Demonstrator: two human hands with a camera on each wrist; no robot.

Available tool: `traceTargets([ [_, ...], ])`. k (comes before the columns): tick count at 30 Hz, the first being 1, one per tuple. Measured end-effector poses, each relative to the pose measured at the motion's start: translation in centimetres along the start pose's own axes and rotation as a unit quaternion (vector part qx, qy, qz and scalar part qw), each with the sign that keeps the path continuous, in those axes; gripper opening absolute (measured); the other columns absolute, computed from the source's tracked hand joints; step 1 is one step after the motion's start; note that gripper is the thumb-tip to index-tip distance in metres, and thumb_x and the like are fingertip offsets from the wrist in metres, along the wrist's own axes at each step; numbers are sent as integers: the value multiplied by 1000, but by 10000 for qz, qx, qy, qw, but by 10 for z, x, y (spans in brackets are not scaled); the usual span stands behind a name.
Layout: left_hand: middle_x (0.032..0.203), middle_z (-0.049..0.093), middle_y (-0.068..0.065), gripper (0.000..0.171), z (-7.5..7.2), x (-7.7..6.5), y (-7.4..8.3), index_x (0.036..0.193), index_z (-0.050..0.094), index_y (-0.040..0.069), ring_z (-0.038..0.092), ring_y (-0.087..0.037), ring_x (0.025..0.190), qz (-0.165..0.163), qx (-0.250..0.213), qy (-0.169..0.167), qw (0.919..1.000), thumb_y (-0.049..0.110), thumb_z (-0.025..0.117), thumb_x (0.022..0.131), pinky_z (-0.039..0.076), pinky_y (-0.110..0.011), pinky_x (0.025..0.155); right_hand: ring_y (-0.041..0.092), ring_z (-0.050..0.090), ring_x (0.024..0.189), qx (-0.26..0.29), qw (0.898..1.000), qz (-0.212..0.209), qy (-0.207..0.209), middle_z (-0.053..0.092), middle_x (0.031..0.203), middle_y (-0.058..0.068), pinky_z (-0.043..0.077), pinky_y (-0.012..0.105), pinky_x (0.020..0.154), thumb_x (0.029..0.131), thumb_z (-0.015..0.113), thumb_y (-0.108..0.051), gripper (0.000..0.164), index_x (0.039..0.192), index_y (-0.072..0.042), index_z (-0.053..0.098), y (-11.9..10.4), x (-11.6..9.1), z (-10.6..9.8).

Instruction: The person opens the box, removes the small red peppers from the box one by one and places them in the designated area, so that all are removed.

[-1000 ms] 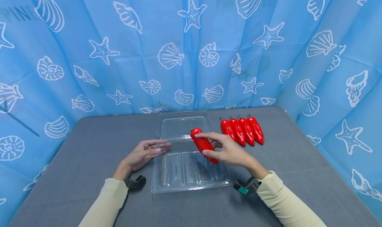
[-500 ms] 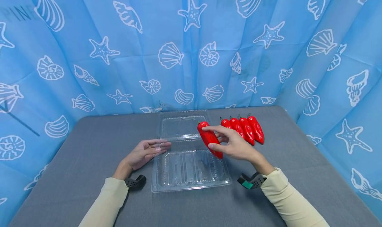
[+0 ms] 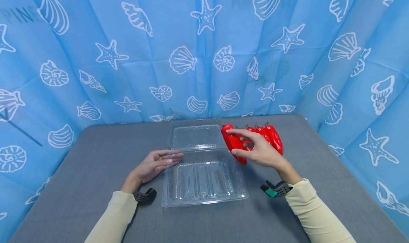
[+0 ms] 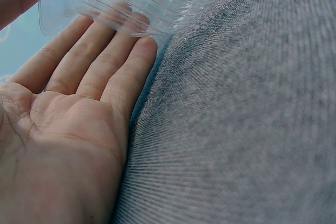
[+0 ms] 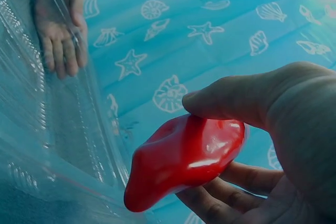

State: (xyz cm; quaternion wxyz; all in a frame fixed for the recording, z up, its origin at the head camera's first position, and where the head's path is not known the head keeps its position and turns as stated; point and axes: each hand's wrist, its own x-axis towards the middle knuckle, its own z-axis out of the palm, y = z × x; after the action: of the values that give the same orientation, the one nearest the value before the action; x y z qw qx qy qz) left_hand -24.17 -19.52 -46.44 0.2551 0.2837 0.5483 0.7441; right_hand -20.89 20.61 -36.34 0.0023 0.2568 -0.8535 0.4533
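My right hand (image 3: 262, 150) pinches a red pepper (image 3: 234, 143) between thumb and fingers, held up at the right side of the clear plastic container (image 3: 204, 202). In the right wrist view the pepper (image 5: 184, 156) hangs tilted, its tapered end toward the lower left. The container lies unfolded, its lid (image 3: 198, 133) at the back. My left hand (image 3: 156, 164) rests at the container's left edge with straight fingers. In the left wrist view the fingers (image 4: 94, 66) lie against and partly behind the clear wall. More red peppers (image 3: 274, 138) lie in a row behind my right hand, partly hidden.
A grey cloth (image 3: 102, 154) covers the table. A blue curtain (image 3: 140, 69) printed with white shells and starfish hangs behind it and along the sides. Black straps with camera mounts (image 3: 276, 189) sit on both wrists.
My right hand has carried the pepper to the right and slightly back, from over the container to beside the row of peppers. The left hand and container stay put.
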Motion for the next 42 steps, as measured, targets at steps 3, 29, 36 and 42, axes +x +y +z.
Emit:
traceTargets([
  [3, 149, 45, -31, 49, 1, 0, 1, 147, 35, -17, 48, -29, 139, 0, 28, -5, 10000, -4, 49, 103, 37, -42, 116, 37, 61, 111, -38, 9999, 97, 66, 57, 132, 15, 62, 40, 78, 85, 80, -14, 64, 144, -18, 55, 1, -1, -5],
  [29, 149, 44, -33, 51, 1, 0, 0, 147, 35, -18, 49, -29, 138, 10, 72, 4, 10000, -1, 52, 102, 39, -39, 115, 40, 50, 122, 414, 9967, 416, 565, 51, 140, 21, 61, 35, 80, 93, 70, -5, 58, 147, -8, 51, 29, -8, -55],
  [36, 148, 45, -32, 51, 2, 0, 0, 147, 35, -17, 50, -28, 138, -40, 134, 89, 9999, -1, 53, 102, 40, -38, 115, 38, 48, 121, 541, 9947, 483, 728, 50, 140, 22, 60, 28, 77, 92, 69, -2, 59, 148, -6, 49, 40, -11, -64],
  [42, 148, 45, -32, 51, 2, 1, 1, 147, 35, -17, 49, -28, 138, -40, 167, 79, 9998, 0, 53, 102, 39, -39, 115, 35, 46, 122, 479, 9938, 527, 851, 48, 142, 22, 60, 26, 77, 93, 67, -2, 58, 148, -5, 49, 50, -13, -71],
])
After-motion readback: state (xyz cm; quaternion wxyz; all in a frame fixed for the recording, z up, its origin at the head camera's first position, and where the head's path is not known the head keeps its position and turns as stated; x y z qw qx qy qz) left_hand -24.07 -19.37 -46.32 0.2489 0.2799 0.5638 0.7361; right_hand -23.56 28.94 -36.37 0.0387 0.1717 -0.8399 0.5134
